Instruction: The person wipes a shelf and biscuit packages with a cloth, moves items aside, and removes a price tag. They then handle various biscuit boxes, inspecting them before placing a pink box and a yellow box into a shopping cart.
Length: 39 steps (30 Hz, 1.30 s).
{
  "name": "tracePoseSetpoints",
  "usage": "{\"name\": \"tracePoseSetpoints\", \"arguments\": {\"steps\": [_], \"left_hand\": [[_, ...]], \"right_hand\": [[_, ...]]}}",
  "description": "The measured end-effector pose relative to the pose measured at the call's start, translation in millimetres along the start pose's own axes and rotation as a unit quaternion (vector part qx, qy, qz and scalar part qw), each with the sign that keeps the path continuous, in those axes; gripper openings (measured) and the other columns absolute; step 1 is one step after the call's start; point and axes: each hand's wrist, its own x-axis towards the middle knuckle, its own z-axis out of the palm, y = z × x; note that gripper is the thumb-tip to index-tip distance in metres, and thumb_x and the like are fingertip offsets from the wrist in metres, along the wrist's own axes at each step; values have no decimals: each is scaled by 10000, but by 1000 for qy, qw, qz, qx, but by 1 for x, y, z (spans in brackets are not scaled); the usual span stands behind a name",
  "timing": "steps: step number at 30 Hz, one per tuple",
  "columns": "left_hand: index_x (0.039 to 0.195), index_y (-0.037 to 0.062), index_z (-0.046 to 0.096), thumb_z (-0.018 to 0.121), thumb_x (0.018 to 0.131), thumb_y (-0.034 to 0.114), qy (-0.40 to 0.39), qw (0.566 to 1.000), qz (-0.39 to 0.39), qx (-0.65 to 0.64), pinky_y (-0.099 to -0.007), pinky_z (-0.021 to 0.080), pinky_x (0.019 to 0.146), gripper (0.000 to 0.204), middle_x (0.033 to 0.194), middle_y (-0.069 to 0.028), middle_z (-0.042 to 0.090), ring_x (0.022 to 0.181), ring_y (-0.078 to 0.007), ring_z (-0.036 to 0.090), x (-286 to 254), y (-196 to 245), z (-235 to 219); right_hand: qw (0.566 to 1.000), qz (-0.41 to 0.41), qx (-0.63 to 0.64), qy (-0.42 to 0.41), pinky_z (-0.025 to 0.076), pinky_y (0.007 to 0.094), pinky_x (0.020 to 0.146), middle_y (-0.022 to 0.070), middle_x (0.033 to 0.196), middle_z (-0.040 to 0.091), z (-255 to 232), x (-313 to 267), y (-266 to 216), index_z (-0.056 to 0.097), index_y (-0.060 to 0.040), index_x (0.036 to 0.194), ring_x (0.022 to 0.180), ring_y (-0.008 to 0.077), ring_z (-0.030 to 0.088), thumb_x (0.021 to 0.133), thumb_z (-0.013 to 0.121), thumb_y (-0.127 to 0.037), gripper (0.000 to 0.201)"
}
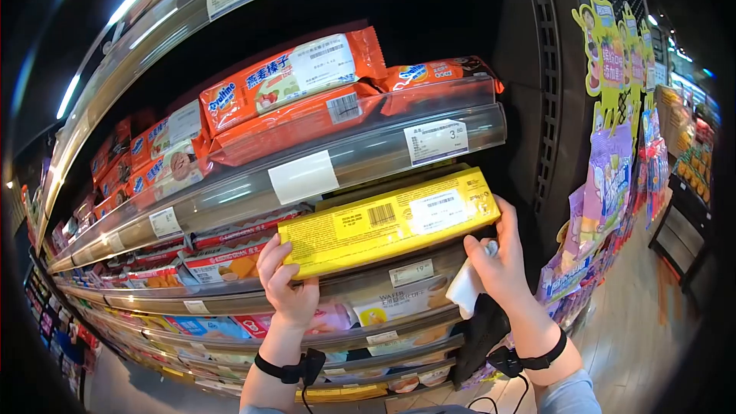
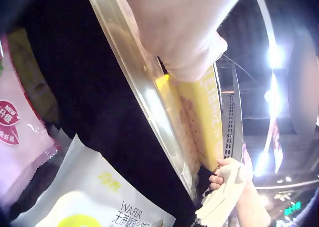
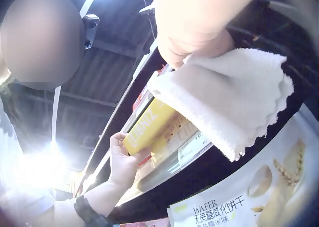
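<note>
Supermarket shelving (image 1: pixel 376 155) is stacked with packaged snacks. Yellow box (image 1: pixel 387 224) is gripped at its left end by the left hand (image 1: pixel 293 287), at its right end by the right hand (image 1: pixel 502 262). White cloth (image 1: pixel 464 289) is also held in the right hand. Box is positioned at the shelving front, below orange packets (image 1: pixel 284 80), above a wafer bag (image 1: pixel 402 303), barcode toward head camera.

Three views of the shelves (image 1: pixel 372 156)
Head looks down; wrist views, closer, face up, all sharing the yellow box (image 1: pixel 387 228)
</note>
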Motion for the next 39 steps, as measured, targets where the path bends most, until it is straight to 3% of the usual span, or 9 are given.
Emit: {"name": "tracePoseSetpoints", "arguments": {"steps": [11,13,14,17,19,25,29,38,39], "left_hand": [[994,112,406,811,648,-52,6,1000,-2,-18,-457,451,977,558,1168,-143,527,1180,-382,518,-4,-4,1],[994,114,407,812,644,-51,3,1000,6,-8,-457,450,977,561,1169,-144,525,1179,-381,517,-3,-3,0],[994,114,407,812,644,-51,3,1000,6,-9,-457,450,977,561,1169,-144,525,1179,-381,517,-4,-3,-1],[997,116,406,811,637,-54,2,1000,8,-9,-457,450,972,568,1171,-144,523,1173,-380,518,-4,-3,-1],[1004,117,406,807,633,-59,5,1000,13,-9,-457,453,961,574,1169,-143,524,1166,-380,519,-3,-3,-1],[1008,120,407,808,637,-48,-1,1000,18,-5,-450,448,958,572,1165,-138,516,1160,-375,514,-5,-4,-2],[1045,126,390,804,653,-49,-23,1000,12,-7,-467,400,1018,596,1193,-131,486,1210,-368,478,-7,-4,-4],[1087,171,522,792,709,2,-24,997,59,50,-432,460,941,494,1177,-121,482,1156,-354,492,1,7,-18],[1088,175,519,790,726,26,-7,996,71,56,-431,461,945,476,1179,-119,482,1161,-348,491,2,8,-21]], "right_hand": [[999,-10,-38,11,429,269,879,136,1243,537,3,-2,2,330,-21,1382,1118,167,521,829,595,-39,614],[998,-43,-53,10,384,188,673,92,1207,487,3,-1,5,305,-39,1389,858,43,463,830,576,-8,621],[998,-44,-54,10,384,188,673,92,1207,487,4,-1,5,305,-39,1389,858,43,463,830,576,-8,621],[999,-27,-40,8,386,191,682,91,1204,488,3,-3,2,305,-41,1390,876,47,466,831,579,-6,624],[999,-5,-44,16,438,274,863,130,1236,552,3,-4,0,327,-29,1384,1103,172,539,829,597,-37,617],[998,-16,-53,15,433,291,890,147,1232,556,4,-4,-2,324,-13,1382,1115,196,545,825,598,-34,621],[998,-15,-60,16,429,299,906,148,1230,556,4,-5,-2,323,-9,1382,1111,199,545,823,599,-33,624],[999,17,-31,11,432,262,848,111,1208,527,0,-17,-3,336,-14,1366,1019,134,525,823,605,-35,606],[999,-34,-39,13,435,251,819,107,1202,517,-1,-17,-2,337,-15,1363,993,119,513,829,600,-34,596]]}}
